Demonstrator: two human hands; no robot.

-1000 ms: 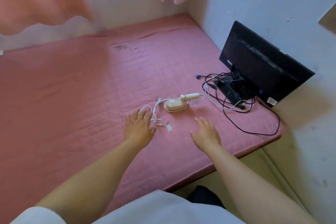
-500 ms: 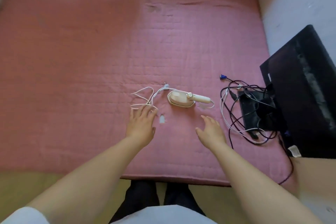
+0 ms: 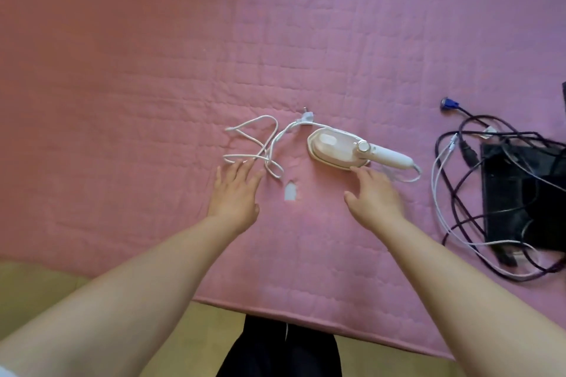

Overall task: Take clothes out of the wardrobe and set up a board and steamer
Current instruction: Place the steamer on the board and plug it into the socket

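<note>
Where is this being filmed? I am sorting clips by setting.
Probably a room in a home, at floor level: a pink quilted mat covers the floor, a small white steamer with its cord lies on it, and tangled dark cables sit at the right.

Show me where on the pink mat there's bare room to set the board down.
The pink mat is bare left of the white cord and beyond the steamer. It is crowded on the right, around the dark cables, and in the middle, by both hands.
</note>
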